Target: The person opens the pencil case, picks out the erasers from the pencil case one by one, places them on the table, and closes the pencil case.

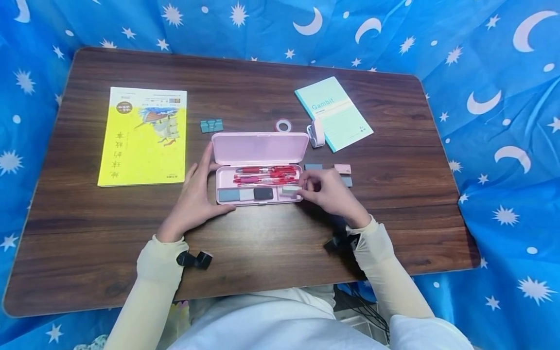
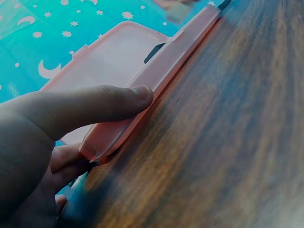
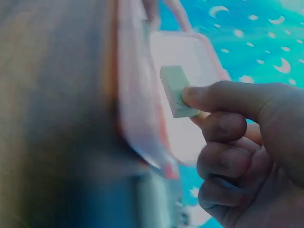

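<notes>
A pink pencil case (image 1: 260, 148) lies with its lid raised in the middle of the table. Red pens (image 1: 267, 170) fill its back section. Along the front sit a blue-grey eraser (image 1: 229, 195), a white block (image 1: 247, 194) and a black block (image 1: 263, 194). My left hand (image 1: 194, 194) holds the case by its left end, thumb on the front wall and fingers behind. Between thumb and fingertip, my right hand (image 1: 329, 191) pinches a pale green eraser (image 3: 175, 90). In the head view that eraser overlaps the front right compartment.
Right of the case lie a blue-grey block (image 1: 313, 167), a pink eraser (image 1: 342, 168) and another blue-grey block (image 1: 347, 182). Behind are a teal binder clip (image 1: 212, 126), a tape roll (image 1: 283, 125), a small white-and-pink object (image 1: 317, 133) and a green notebook (image 1: 337, 116). A yellow book (image 1: 144, 155) is far left.
</notes>
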A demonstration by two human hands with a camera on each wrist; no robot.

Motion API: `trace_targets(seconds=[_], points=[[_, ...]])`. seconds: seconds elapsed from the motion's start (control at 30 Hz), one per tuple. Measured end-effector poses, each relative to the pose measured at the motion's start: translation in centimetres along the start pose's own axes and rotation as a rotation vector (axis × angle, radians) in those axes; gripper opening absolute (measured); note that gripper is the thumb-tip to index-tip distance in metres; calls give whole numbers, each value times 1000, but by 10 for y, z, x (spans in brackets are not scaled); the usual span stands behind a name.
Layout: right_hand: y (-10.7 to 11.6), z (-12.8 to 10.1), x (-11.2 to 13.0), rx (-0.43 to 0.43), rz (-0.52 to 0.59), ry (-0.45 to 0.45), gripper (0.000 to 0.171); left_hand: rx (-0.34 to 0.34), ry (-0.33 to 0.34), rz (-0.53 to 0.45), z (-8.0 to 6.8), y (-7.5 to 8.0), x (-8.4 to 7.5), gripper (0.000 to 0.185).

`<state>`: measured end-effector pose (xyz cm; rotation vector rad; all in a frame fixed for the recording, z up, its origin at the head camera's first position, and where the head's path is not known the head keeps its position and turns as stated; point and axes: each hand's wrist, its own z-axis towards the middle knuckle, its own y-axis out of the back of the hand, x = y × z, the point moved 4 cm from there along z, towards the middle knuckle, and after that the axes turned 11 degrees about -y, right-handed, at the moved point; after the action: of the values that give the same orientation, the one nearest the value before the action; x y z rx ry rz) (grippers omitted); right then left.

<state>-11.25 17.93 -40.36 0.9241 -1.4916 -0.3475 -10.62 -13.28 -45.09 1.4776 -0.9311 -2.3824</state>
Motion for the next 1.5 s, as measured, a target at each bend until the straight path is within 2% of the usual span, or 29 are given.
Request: trace_targets(seconds=[0.07, 0.27, 0.5, 0.8, 1.07, 1.5], points=[[13, -4, 0, -6, 17, -7, 9, -6, -8, 1, 1, 0, 0, 148], [49, -22, -17, 18, -55, -86, 10, -11, -17, -4, 1, -1, -1, 148], [70, -42, -48, 61, -92, -202, 10, -11, -18, -5, 1, -2, 0, 148], [73, -43, -74, 110, -131, -240, 8, -4, -9, -6, 1, -2, 2, 147], [72, -39, -83, 117, -176, -302, 8, -4, -6, -7, 1, -2, 1, 148], [69, -40, -79, 25, -269, -230, 5, -3, -2, -7, 0, -2, 3, 147]])
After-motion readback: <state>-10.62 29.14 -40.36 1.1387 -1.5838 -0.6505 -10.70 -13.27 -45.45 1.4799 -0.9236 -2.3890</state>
